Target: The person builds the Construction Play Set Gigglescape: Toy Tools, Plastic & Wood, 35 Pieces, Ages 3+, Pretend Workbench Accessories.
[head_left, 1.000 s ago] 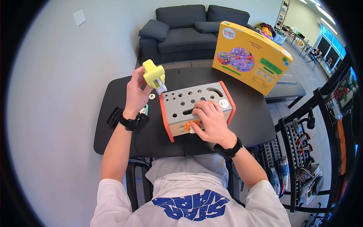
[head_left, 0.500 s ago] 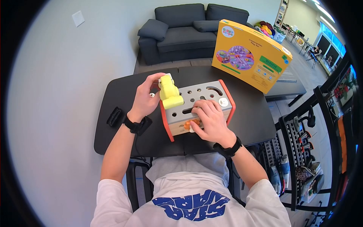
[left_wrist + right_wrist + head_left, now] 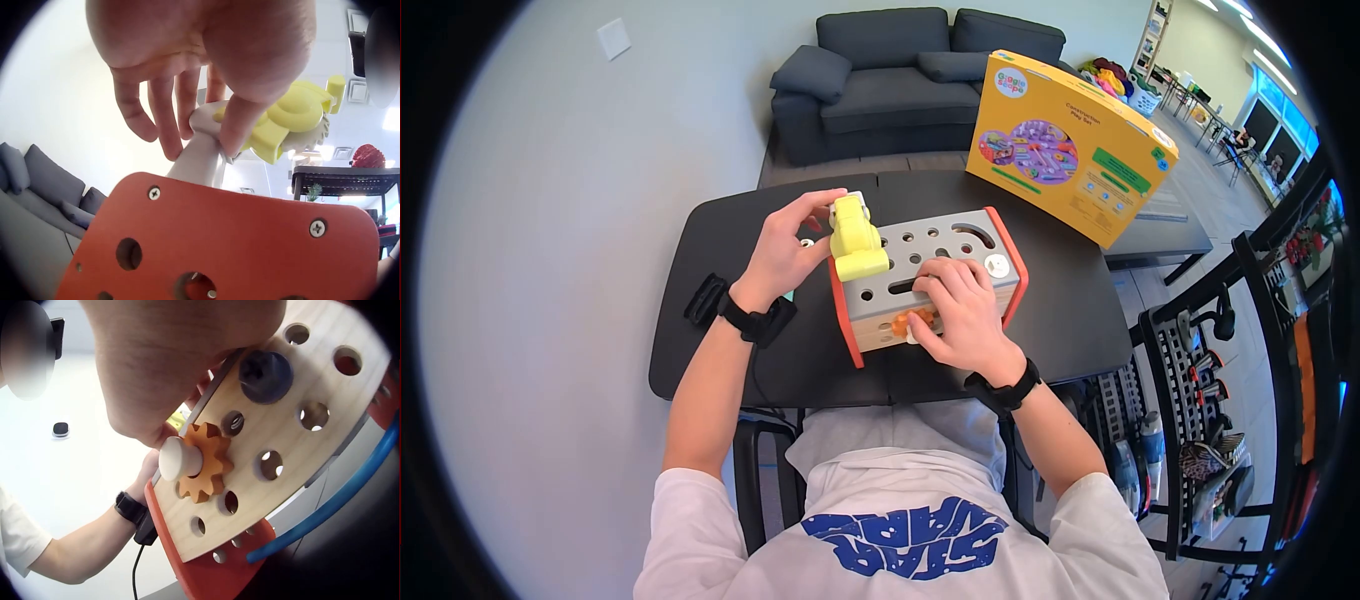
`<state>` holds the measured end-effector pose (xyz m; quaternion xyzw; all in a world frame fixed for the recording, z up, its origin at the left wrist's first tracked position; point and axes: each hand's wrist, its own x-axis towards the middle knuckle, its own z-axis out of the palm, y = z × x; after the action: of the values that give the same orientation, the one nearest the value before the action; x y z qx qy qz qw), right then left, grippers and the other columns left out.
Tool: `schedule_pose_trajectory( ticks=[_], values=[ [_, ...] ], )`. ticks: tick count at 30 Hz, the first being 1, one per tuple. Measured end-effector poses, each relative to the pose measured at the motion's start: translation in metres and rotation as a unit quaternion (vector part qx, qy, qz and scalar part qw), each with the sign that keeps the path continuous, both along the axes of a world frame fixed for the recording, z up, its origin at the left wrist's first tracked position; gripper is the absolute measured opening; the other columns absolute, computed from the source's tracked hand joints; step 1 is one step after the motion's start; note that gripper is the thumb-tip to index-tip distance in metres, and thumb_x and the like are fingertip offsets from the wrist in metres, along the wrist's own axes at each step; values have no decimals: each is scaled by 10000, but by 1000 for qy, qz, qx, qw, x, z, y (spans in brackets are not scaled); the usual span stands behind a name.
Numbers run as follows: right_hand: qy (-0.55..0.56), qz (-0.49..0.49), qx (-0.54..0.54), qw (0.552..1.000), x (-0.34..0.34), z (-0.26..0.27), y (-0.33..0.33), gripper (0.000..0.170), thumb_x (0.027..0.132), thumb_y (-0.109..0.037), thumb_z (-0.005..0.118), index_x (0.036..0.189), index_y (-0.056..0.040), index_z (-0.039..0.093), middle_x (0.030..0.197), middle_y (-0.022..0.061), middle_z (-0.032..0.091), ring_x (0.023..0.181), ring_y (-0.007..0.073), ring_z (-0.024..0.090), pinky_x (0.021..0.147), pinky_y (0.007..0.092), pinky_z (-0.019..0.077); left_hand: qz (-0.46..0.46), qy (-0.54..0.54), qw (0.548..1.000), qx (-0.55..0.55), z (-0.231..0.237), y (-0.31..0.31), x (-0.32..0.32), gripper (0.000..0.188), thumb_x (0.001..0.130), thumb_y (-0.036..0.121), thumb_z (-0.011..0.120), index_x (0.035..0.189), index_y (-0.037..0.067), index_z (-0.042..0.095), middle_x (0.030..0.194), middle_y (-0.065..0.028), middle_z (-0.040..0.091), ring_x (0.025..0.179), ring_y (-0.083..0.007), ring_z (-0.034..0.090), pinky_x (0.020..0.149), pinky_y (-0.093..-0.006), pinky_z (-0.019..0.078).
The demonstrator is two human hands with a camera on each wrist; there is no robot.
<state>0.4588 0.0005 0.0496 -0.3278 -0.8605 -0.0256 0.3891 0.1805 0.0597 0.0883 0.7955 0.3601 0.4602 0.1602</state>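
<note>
My left hand (image 3: 785,250) holds a yellow toy power tool (image 3: 855,240) over the left end of a toy workbench (image 3: 880,305). In the left wrist view, thumb and fingers pinch the tool's tapered whitish part (image 3: 199,159), right at the bench's red end panel (image 3: 250,237); a white toothed disc (image 3: 309,134) shows beside the yellow body. My right hand (image 3: 962,315) grips the bench's near edge, fingers on the grey holed top, thumb down the front. Beside that thumb, an orange gear (image 3: 212,462) sits on a white peg (image 3: 178,459). A dark blue bolt (image 3: 267,375) sticks from the wooden side.
A large yellow box (image 3: 1060,150) stands behind the bench at right. On the black table (image 3: 1060,340), a black item (image 3: 703,300) lies left of my left wrist. A grey sofa (image 3: 890,100) is beyond, and a black rack (image 3: 1190,400) stands at right.
My left hand has turned the yellow tool over and brought it right and down onto the bench's left end, mostly in the first half second. The right hand has stayed on the bench.
</note>
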Motion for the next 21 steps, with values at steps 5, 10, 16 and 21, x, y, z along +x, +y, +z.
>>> schedule_pose_trajectory(
  ticks=[5,10,16,21],
  values=[
    [3,5,9,1000,3,-1,3,305,814,-245,717,1027,-49,621,1152,100,605,1134,286,586,1020,449,392,7,72,997,-6,15,-10,-14,496,857,111,750,1333,49,625,1157,-57,723,987,-165,687,855,-314,526],
    [0,23,13,1000,14,-4,10,311,802,-241,720,1033,-59,617,1159,97,606,1139,287,585,1005,438,391,139,163,972,-99,-26,1,-57,374,867,165,745,1227,73,707,1041,-87,705,911,-207,679,794,-318,531],
    [-16,40,-10,999,27,-1,19,292,837,-251,685,1044,-61,604,1175,92,600,1168,298,559,1014,445,363,315,305,881,-179,-82,-3,-75,351,862,327,750,1100,69,769,974,-130,686,916,-303,684,813,-392,555],
    [-47,43,-6,998,35,-3,23,298,893,-283,639,1070,-46,602,1200,108,595,1195,309,537,1034,459,355,310,291,886,-183,-106,-3,-85,278,824,249,772,1017,48,787,964,-142,691,874,-312,696,801,-415,562]
  ],
)
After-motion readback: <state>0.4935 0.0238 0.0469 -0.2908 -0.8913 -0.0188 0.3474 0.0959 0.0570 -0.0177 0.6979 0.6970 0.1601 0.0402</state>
